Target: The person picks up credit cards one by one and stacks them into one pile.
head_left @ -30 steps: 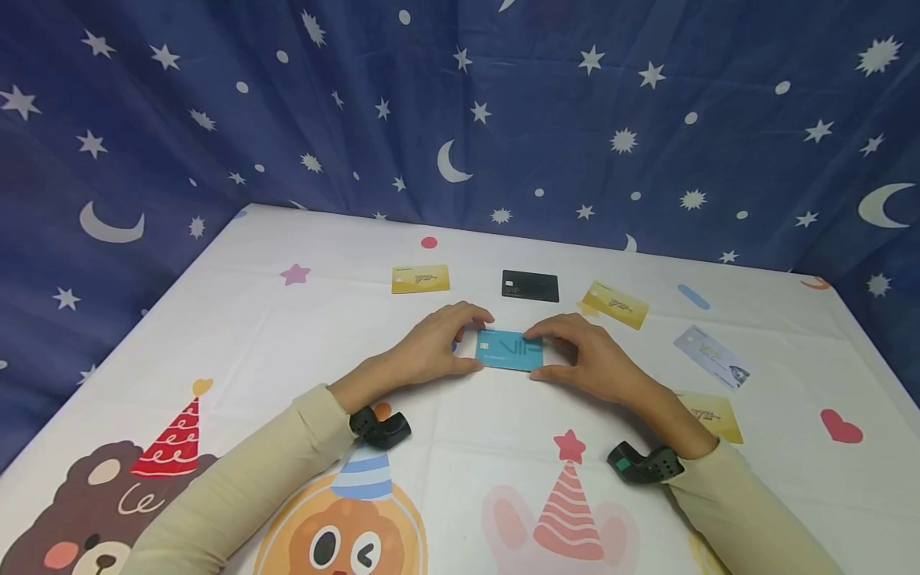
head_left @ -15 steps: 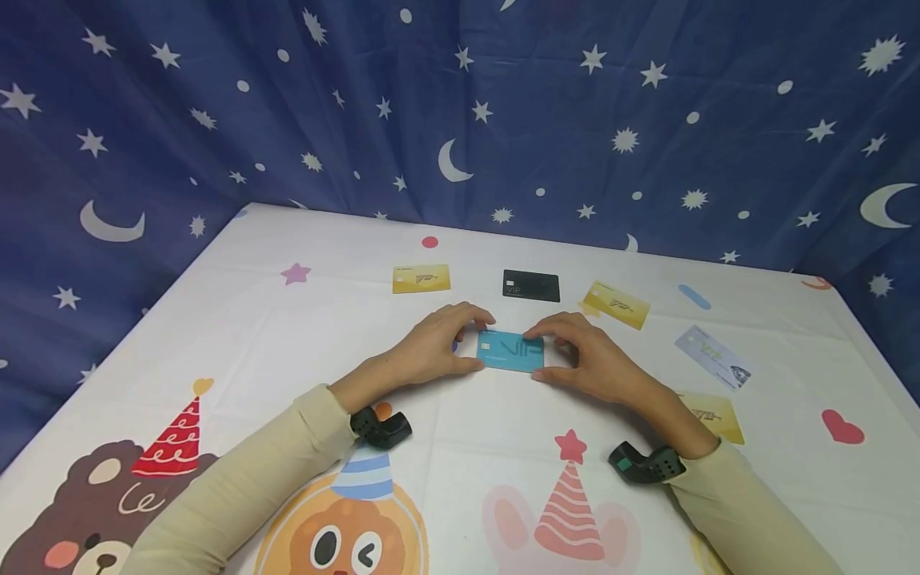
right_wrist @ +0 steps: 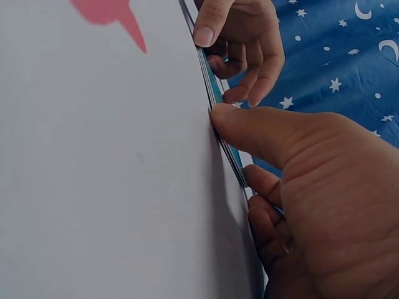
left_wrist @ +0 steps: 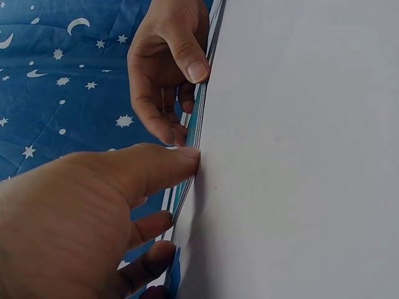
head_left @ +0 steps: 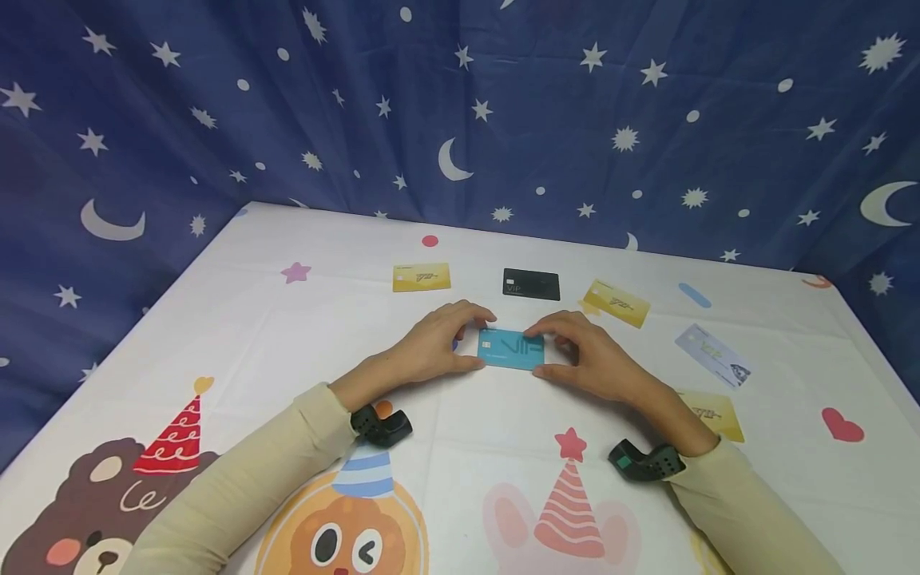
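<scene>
A teal VIP card [head_left: 510, 349] lies face up near the middle of the table, between both hands. Seen edge-on in the wrist views, several thin layers show beneath it, like a small stack of cards [right_wrist: 228, 152]. My left hand [head_left: 440, 345] holds the stack's left end, thumb at the near edge and fingers at the far edge. At the opposite end, my right hand [head_left: 591, 356] grips it the same way, its index finger over the far right corner. The left wrist view has the left thumb [left_wrist: 156, 167] pressed against the layered edge.
Beyond the hands lie a gold card [head_left: 421, 277], a black VIP card [head_left: 531, 284] and another gold card [head_left: 616, 303]. Right of them are a silver card [head_left: 713, 355] and a gold card [head_left: 715, 415] partly behind the right forearm. A starry blue curtain [head_left: 359, 120] borders the printed white tablecloth [head_left: 460, 447].
</scene>
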The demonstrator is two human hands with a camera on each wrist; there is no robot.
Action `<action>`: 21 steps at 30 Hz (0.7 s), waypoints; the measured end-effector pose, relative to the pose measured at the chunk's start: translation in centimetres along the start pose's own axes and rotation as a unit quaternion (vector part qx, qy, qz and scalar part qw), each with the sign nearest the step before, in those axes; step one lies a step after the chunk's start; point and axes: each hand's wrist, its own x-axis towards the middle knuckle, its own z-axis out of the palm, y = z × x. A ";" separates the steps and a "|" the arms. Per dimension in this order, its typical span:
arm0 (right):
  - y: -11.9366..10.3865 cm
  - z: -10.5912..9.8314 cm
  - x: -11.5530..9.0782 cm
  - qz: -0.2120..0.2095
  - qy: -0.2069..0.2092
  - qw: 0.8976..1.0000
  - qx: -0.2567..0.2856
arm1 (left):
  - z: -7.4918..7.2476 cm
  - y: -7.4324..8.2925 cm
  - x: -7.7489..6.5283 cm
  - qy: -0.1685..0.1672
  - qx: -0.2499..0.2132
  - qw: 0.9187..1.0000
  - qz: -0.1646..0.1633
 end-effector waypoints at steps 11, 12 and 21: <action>-0.1 0.1 0.0 0.014 -0.004 1.000 0.009 | 0.1 -0.2 0.1 0.003 -0.005 1.000 0.011; -0.1 0.1 0.0 0.015 -0.005 1.000 0.009 | 0.1 -0.2 0.1 0.003 -0.006 1.000 0.011; -0.1 0.1 0.1 0.021 -0.007 1.000 0.008 | 0.1 -0.3 0.1 -0.001 -0.006 1.000 0.010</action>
